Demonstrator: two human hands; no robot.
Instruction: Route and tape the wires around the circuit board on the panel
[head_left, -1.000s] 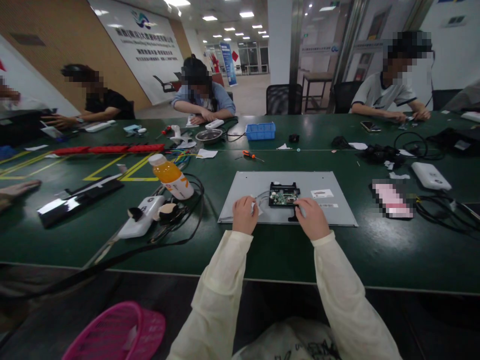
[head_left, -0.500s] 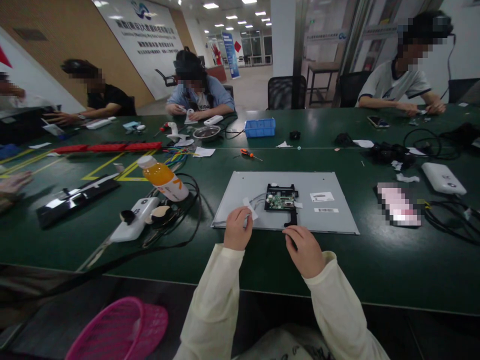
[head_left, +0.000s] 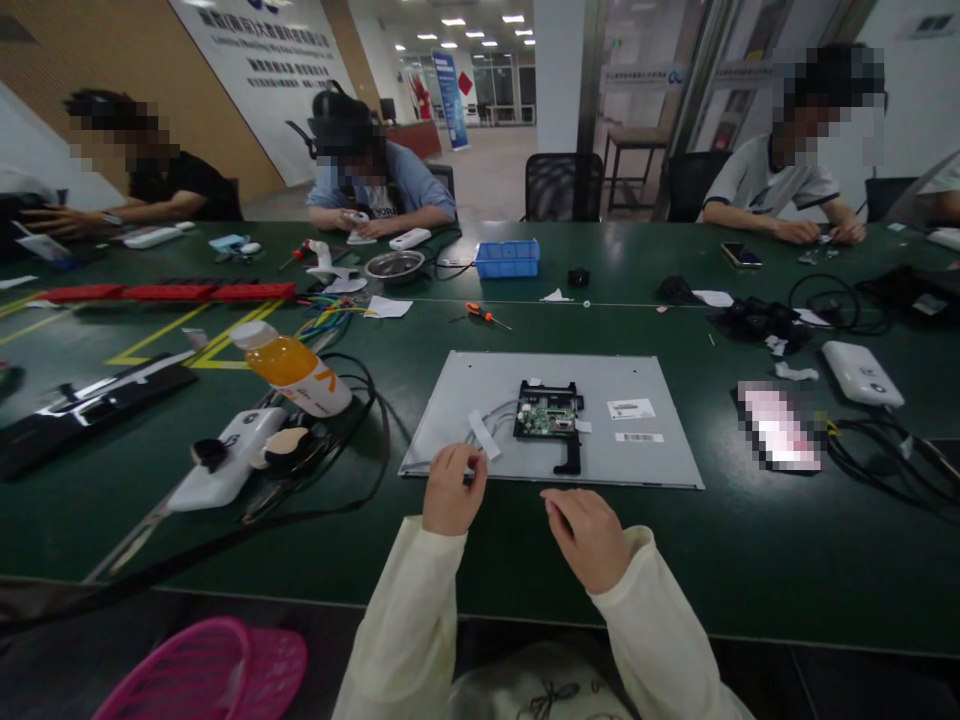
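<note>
A grey flat panel [head_left: 592,378] lies on the green table in front of me, with two white labels on its right half. At its middle sits a black bracket [head_left: 568,456] around a green circuit board [head_left: 541,419]. Thin grey cables [head_left: 498,408] run left from the board, under a white strip [head_left: 484,437]. My left hand [head_left: 454,490] is at the panel's near left edge, fingers curled in close to the strip and cables; what lies between the fingertips is hidden. My right hand [head_left: 589,535] hovers just off the near edge, thumb and fingers slightly apart, nothing visible in it.
An orange drink bottle [head_left: 292,370], a white device [head_left: 229,460] and dark cables stand to the left. A phone [head_left: 777,425] and a white box [head_left: 862,373] lie right. Beyond are an orange-handled screwdriver [head_left: 484,315] and a blue basket [head_left: 508,259]. Several people sit opposite.
My right hand has drawn back from the black bracket's foot, off the panel. My left hand stays by the cable end, slightly lower against the strip. The view has shifted a little to the right.
</note>
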